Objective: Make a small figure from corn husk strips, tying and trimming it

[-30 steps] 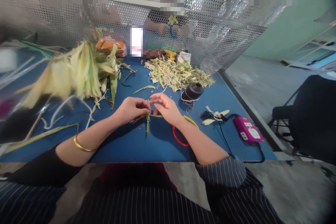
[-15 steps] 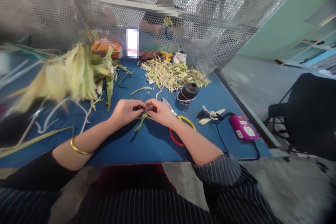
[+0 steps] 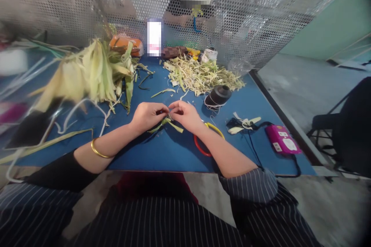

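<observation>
My left hand (image 3: pixel 147 116) is closed in a pinch on a small knotted piece of green corn husk (image 3: pixel 165 122), just above the blue table. Beside it, fingertips almost touching, my right hand (image 3: pixel 185 116) pinches what looks like a thin pale thread at the top of that piece. The husk ends stick out below the fingers to both sides. Under my right forearm lie scissors (image 3: pixel 199 148) with red and yellow handles, their blades mostly hidden. A black cone of thread (image 3: pixel 219 95) stands tilted beyond my right hand, loose loops around its base.
A bundle of corn husks (image 3: pixel 97 71) lies on the left, and a heap of husk scraps (image 3: pixel 199 73) at the back. A pink power socket box (image 3: pixel 282 139) with a black cord sits on the right. Behind the table (image 3: pixel 171 158) stands a perforated metal screen (image 3: pixel 246 19).
The view has shifted, so the table's things appear farther right and slightly higher. Between my fingers the husk piece has turned; its ends now spread to both sides rather than one hanging down.
</observation>
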Motion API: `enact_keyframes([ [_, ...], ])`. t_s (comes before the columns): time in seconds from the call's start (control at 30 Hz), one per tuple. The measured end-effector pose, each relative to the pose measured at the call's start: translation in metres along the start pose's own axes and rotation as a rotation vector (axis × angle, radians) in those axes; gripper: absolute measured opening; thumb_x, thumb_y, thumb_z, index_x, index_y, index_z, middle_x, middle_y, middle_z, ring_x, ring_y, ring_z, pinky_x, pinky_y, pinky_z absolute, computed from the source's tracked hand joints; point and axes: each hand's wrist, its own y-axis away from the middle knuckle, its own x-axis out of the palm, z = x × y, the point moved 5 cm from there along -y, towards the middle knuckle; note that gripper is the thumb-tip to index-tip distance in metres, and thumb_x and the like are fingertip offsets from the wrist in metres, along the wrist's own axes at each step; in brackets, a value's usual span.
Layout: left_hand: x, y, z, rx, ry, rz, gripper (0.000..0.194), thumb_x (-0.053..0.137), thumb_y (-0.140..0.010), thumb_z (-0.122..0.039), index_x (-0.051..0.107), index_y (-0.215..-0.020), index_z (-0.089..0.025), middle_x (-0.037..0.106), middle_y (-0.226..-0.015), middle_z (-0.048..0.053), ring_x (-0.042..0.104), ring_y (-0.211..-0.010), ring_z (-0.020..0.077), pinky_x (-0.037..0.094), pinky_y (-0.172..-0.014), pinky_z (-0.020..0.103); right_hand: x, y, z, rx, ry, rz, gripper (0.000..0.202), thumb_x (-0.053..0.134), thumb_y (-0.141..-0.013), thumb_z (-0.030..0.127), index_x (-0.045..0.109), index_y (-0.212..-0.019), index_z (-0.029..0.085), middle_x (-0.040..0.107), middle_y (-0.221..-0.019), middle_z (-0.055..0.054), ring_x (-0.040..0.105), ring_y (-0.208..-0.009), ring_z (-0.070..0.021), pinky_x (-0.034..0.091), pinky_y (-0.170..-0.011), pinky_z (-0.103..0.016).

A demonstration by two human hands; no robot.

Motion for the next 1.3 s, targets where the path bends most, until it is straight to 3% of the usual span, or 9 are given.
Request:
enact_keyframes([
  [0.2,-0.001,0.003,-0.009,0.183,-0.244,-0.050,0.026,0.046,-0.089,-0.030,0.071,-0.088,-0.023,0.073,-0.092,0.004,0.065,-0.082,0.0174,0.041,-0.069,0.026,0.004,0.000,0.006,0.015,-0.092,0.033,0.016,0.057,-0.078,0.021,0.059,-0.093,0.019,0.068,-0.077,-0.001,0.064,-0.069,-0.0126,0.053,-0.071,-0.030],
  [0.43,-0.001,0.003,-0.013,0.249,-0.266,-0.084,0.028,0.043,-0.091,-0.028,0.069,-0.092,-0.020,0.071,-0.093,0.007,0.062,-0.086,0.0175,0.042,-0.073,0.028,0.004,-0.002,-0.005,0.015,-0.147,0.051,0.014,0.056,-0.079,0.021,0.066,-0.087,0.021,0.068,-0.077,0.000,0.062,-0.066,-0.0108,0.053,-0.073,-0.029],
  [0.77,-0.002,0.006,-0.015,0.354,-0.262,-0.169,0.021,0.049,-0.089,-0.028,0.068,-0.089,-0.019,0.069,-0.090,0.006,0.062,-0.085,0.0170,0.046,-0.073,0.028,0.001,-0.001,-0.001,0.008,-0.130,-0.001,0.009,0.062,-0.071,0.018,0.069,-0.077,0.018,0.064,-0.066,0.003,0.057,-0.063,-0.0104,0.047,-0.068,-0.026],
  [0.93,-0.005,0.004,-0.013,0.332,-0.186,-0.238,0.016,0.053,-0.086,-0.024,0.068,-0.084,-0.020,0.069,-0.085,0.004,0.062,-0.076,0.0137,0.046,-0.066,0.024,0.001,-0.001,-0.004,0.002,-0.085,0.003,0.008,0.059,-0.076,0.024,0.064,-0.077,0.018,0.062,-0.068,0.002,0.058,-0.064,-0.0113,0.046,-0.066,-0.026],
  [1.3,-0.009,0.000,-0.007,0.230,-0.036,-0.153,0.016,0.053,-0.085,-0.023,0.068,-0.084,-0.018,0.067,-0.083,0.004,0.059,-0.072,0.0137,0.043,-0.065,0.025,-0.001,-0.001,-0.002,0.059,-0.164,-0.001,0.006,0.057,-0.075,0.024,0.056,-0.074,0.018,0.055,-0.066,0.004,0.055,-0.061,-0.0097,0.042,-0.065,-0.025],
])
